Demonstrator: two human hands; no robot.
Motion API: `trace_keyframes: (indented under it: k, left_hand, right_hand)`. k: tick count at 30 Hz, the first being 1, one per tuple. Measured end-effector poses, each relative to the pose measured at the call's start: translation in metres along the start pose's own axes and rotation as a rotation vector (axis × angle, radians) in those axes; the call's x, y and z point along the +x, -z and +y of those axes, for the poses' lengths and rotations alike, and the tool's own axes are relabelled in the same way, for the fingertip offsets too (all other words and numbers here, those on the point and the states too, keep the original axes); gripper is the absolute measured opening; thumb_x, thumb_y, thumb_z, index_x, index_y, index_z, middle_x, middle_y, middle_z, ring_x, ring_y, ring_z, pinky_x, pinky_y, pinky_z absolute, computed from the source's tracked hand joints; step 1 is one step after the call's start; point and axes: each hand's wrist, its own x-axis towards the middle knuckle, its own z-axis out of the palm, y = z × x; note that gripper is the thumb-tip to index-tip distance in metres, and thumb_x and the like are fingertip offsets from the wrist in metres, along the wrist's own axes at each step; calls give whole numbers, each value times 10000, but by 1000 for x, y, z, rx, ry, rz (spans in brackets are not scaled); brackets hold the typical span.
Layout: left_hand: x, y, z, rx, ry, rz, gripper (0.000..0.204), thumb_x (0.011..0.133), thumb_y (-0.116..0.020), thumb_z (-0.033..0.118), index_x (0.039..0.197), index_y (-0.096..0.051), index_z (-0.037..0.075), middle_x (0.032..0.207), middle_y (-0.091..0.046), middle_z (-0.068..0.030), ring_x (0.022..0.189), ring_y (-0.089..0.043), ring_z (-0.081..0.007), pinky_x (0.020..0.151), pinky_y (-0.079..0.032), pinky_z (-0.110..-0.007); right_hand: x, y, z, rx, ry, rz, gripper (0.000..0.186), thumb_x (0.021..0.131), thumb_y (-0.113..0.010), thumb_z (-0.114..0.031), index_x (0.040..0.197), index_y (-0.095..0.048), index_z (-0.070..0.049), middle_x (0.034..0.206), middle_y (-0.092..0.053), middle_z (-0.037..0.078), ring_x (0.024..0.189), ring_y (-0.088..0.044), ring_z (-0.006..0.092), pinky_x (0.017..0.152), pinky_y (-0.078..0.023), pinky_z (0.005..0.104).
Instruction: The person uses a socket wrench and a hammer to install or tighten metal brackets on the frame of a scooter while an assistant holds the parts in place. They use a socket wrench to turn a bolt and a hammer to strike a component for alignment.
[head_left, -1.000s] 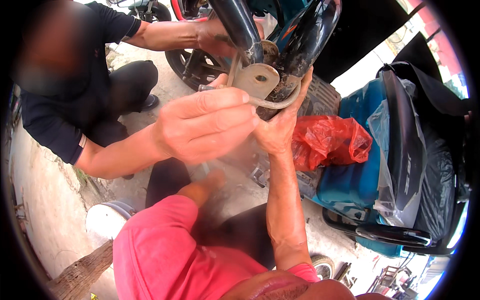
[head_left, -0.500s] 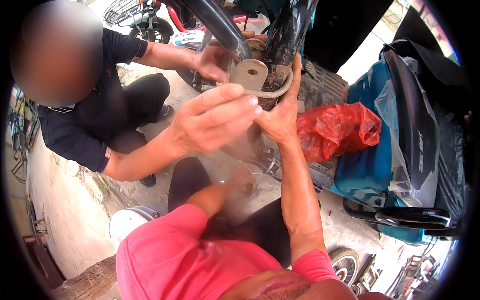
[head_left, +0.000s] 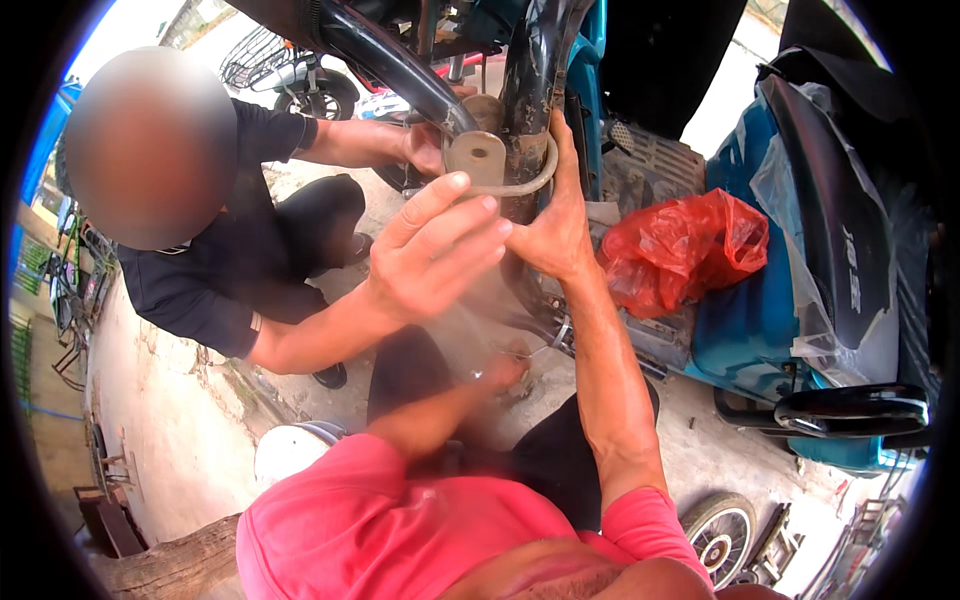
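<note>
My right hand (head_left: 556,235) wraps round a worn black metal tube (head_left: 528,95), thumb on the near side and a finger stretched up along it. Against the tube sits a metal bracket (head_left: 476,158), a holed plate with a curved bar, just above my thumb. Lower down, my left hand (head_left: 503,373) is closed near a thin metal rod (head_left: 553,340); what it grips is too blurred to name. A co-worker's near hand (head_left: 425,240) reaches with extended fingers beneath the bracket. The co-worker's other hand (head_left: 427,148) is behind the bracket, partly hidden.
The co-worker (head_left: 205,230) squats at the left in dark clothes. On the vehicle's footboard at the right lies a red plastic bag (head_left: 680,255), beside a teal body panel (head_left: 745,330) and a black seat (head_left: 840,230). A spoked wheel (head_left: 718,545) stands at the lower right.
The whole view has shifted slightly. My left hand has moved a little to the right and shows more sharply. My right hand keeps its place on the tube, and the co-worker's hands stay by the bracket.
</note>
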Motion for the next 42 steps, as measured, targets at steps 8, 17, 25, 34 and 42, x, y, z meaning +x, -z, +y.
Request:
trace_keyframes:
  k: [8, 17, 25, 34, 42]
  left_hand:
    - [-73, 84, 65, -80, -321, -13, 249, 869, -685, 270, 966, -610, 52, 899, -670, -205, 874, -649, -417, 761, -508, -493]
    - [-108, 104, 71, -100, -203, -78, 245, 883, -670, 241, 978, -585, 32, 859, -637, -200, 798, -624, -349, 735, -480, -466]
    - [-139, 134, 99, -367, -184, -40, 266, 962, -639, 265, 1062, -663, 20, 862, -677, -142, 802, -632, -250, 745, -498, -408]
    - [-189, 249, 155, -370, -350, -171, 280, 1032, -582, 323, 1022, -673, 59, 725, -616, -45, 706, -593, -168, 686, -479, -361]
    - [-216, 377, 153, -862, -515, 203, 275, 1068, -551, 260, 980, -596, 3, 573, -456, 4, 447, -364, -66, 435, -307, -237]
  right_hand:
    - [-4, 5, 0, -29, 19, 10, 1327, 612, -967, -326, 1616, -170, 15, 1561, -401, 232, 1440, -436, 324, 1197, -360, 434]
    - [-5, 6, -10, -28, -2, -6, 1343, 582, -976, -306, 1623, -179, -13, 1552, -407, 216, 1433, -438, 325, 1203, -351, 437]
    - [-6, 5, -7, -16, -11, 16, 1336, 597, -965, -345, 1627, -177, -20, 1523, -452, 214, 1386, -490, 308, 1180, -378, 416]
    - [-7, 5, -7, -5, -17, 19, 1296, 613, -955, -305, 1618, -190, -17, 1517, -454, 219, 1386, -490, 313, 1174, -386, 413]
    - [-6, 3, -18, 74, -47, 23, 1282, 616, -956, -270, 1608, -196, 15, 1539, -424, 232, 1404, -476, 312, 1178, -384, 414]
